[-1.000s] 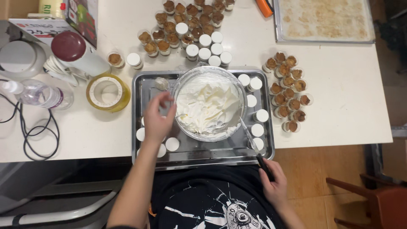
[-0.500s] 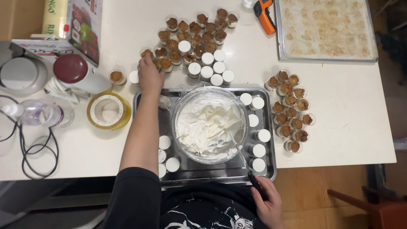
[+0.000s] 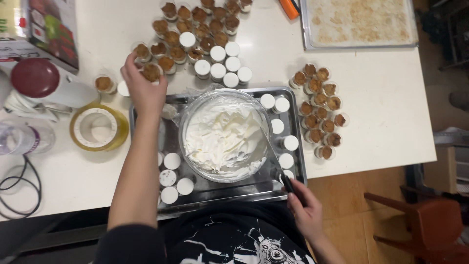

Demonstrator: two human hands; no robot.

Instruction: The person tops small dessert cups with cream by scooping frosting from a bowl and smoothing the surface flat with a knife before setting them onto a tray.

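While a printed cardboard box (image 3: 46,27) with red and green panels stands at the far left corner of the white table (image 3: 381,127), a yellow-rimmed round tub (image 3: 99,128) sits nearer, beside a white appliance with a dark red cap (image 3: 41,83). Half a second ago the left hand hovered over the near edge of the cup cluster; now the left hand (image 3: 142,88) has closed its fingers around one crumb-filled small cup (image 3: 151,72) at that cluster's near left edge, just beyond the metal tray (image 3: 220,193). The right hand (image 3: 305,210) has stayed at the tray's near right corner, fingers curled about a dark utensil handle (image 3: 288,185), though its blade end is hard to make out against the bowl.

That small cup is clear plastic, filled with brown crumbs and open at the top, like its neighbours in the far cluster (image 3: 195,27). White-lidded cups (image 3: 222,66) stand in a bunch just right of it. On the tray, a glass bowl of whipped white cream (image 3: 224,137) takes the middle, with more white-topped cups (image 3: 173,176) on either side. A second group of crumb cups (image 3: 322,112) lies to the right, and a baking sheet of pale crumbs (image 3: 359,22) at the far right.
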